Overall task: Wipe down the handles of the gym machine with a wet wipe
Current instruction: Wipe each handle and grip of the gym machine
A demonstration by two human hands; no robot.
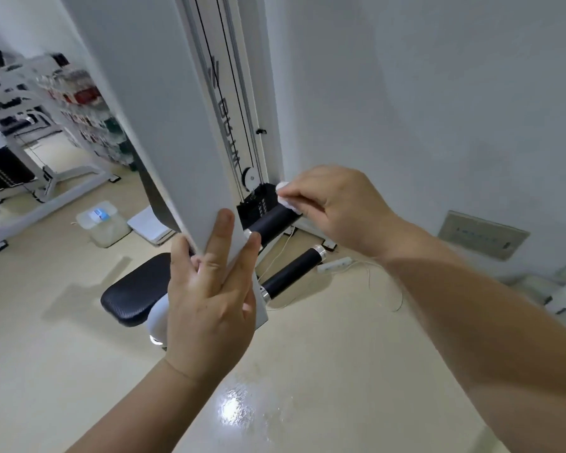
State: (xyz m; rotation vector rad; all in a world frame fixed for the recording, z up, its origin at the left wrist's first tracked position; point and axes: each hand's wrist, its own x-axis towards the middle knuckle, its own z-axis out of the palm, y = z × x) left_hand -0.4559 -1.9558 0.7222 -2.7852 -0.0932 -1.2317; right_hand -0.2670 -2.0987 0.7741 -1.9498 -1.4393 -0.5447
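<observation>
A white gym machine arm [164, 119] slants down through the middle of the view. My left hand [209, 289] wraps around its lower end, fingers spread on the white face. Two black handles with chrome end caps stick out to the right of that end: an upper handle [273, 223] and a lower handle [293, 273]. My right hand [337, 207] holds a crumpled white wet wipe [285, 197] pressed against the far end of the upper handle. A black padded seat [134, 292] sits below, partly hidden by my left hand.
The white wall [438, 109] stands close on the right, with a wall panel [482, 235]. A power strip [335, 264] and thin cables lie on the beige floor. A wipes tub [102, 223] rests on the floor at left. Other gym machines [23, 152] stand at far left.
</observation>
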